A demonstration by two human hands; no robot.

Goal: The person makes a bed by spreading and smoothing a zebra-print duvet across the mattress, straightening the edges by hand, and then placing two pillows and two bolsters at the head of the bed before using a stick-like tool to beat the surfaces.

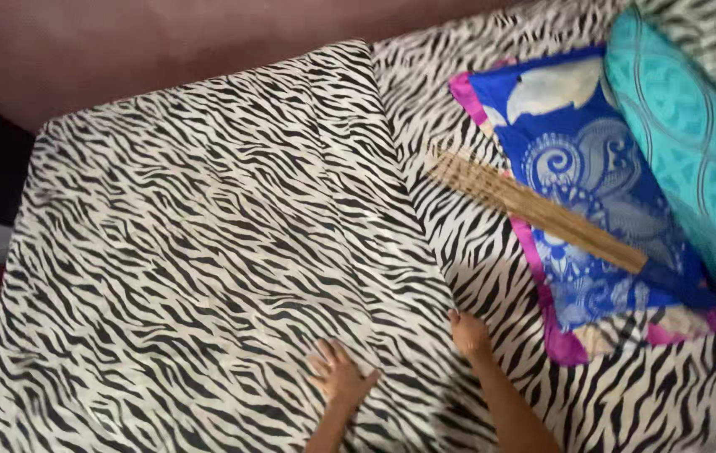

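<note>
- Head view is looking down on a bed, with two bare forearms coming up from the lower edge of the picture.
- Left hand (338,376): lying flat, fingers spread wide, palm pressing on the zebra-print sheet (207,235); gripping nothing.
- Right hand (469,334): resting at the raised edge of the folded sheet, fingers curled downward onto the cloth; whether it is pinching the fold cannot be told.
- Zebra-print sheet: black and white, lying as a broad folded layer across the left and middle of the bed, its right edge running down from the top of the bed to the right hand. More of the same print is covering the bed under the pillows.
- Handling, as a judgement: thin, soft, light cloth, limp and prone to wrinkling; likely best taken at the folded edge or a corner, and smoothed with a flat palm.
- Blue patterned pillow (584,168): pink-bordered, lying to the right of the fold, well apart from both hands.
- Teal pillow (693,143): lying beside the blue one, at the far right.
- Stick broom (534,210): a bundle of thin brown sticks lying aslant across the blue pillow, dark handle toward the lower right.
</note>
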